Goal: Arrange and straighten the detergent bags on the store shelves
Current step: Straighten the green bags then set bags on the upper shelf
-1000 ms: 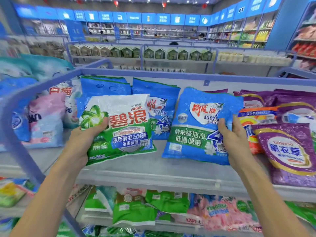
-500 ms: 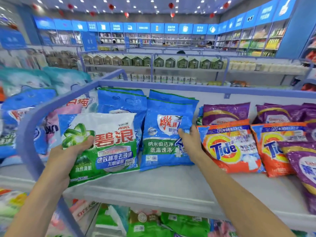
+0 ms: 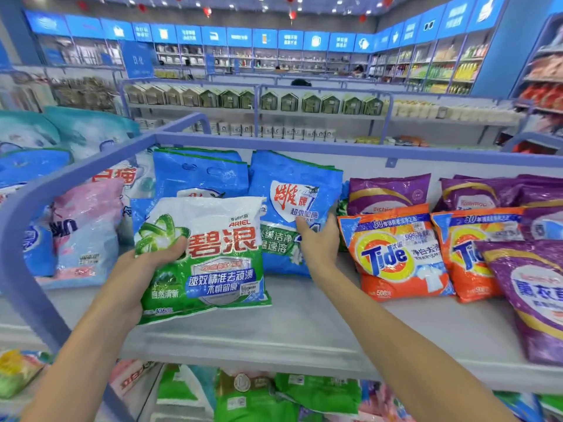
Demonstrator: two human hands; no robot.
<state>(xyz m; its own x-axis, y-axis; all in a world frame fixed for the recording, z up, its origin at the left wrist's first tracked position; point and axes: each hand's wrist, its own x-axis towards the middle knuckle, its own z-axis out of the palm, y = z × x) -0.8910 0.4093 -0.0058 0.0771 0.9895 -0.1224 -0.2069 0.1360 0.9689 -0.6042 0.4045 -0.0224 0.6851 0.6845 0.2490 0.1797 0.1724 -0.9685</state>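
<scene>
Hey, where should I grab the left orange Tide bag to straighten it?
Probably pinch the left Tide bag by its flat sealed top strip, from the front and above. It leans back on the purple bag, leaving that strip exposed; the second Tide bag crowds its right edge.

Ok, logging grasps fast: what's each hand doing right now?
Left hand: holding the green Ariel bag.
Right hand: gripping the blue detergent bag by its right edge.

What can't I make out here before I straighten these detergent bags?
Head view:
- Rear blue bag: lower half hidden behind the Ariel bag.
- Left hand: fingers hidden behind the Ariel bag.
- Purple bag: cut off by the right edge.
- Lower-shelf bags: mostly hidden under the shelf board.
- Far wall signs: too small, blurred.
</scene>
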